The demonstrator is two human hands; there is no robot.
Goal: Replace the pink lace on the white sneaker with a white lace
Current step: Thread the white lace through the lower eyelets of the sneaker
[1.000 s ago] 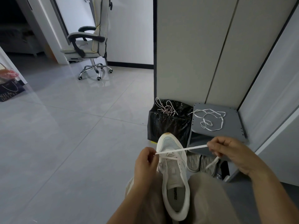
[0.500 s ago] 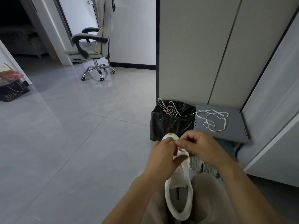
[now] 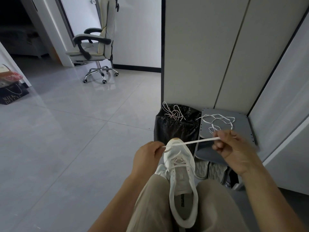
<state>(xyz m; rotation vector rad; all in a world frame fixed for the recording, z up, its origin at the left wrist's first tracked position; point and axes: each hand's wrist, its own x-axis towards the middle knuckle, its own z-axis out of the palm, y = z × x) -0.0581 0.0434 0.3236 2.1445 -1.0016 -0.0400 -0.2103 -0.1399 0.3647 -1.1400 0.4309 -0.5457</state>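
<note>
Right, both grips were closed on lace. The left hand (image 3: 147,156) pinched a flat white lace (image 3: 192,141) between thumb and fingers. The right hand (image 3: 234,148) pinched it further along at the fingertips, with the other fingers curled. The lace ran taut and nearly level between the two hands, passing just above the toe of a white mesh sneaker (image 3: 180,174). The sneaker lay between the person's knees in beige trousers (image 3: 150,206), toe pointing away and opening up, with white lacing crossed through its lowest eyelets.

Past the toe stood a black bag-lined bin (image 3: 175,129) with a pinkish lace (image 3: 173,113) heaped on top. Just right of the bin sat a flat grey panel (image 3: 242,126) with a second loose white lace (image 3: 217,120) lying on it in loops. Below the panel a pair of grey-soled shoes (image 3: 210,169) stood on edge.

Pale tall cabinet doors (image 3: 200,56) rose behind these. A grey-and-cream office chair (image 3: 93,47) stood well apart on the grey tiled floor (image 3: 66,139). A dark paper bag (image 3: 11,96) sat at the far left edge.
</note>
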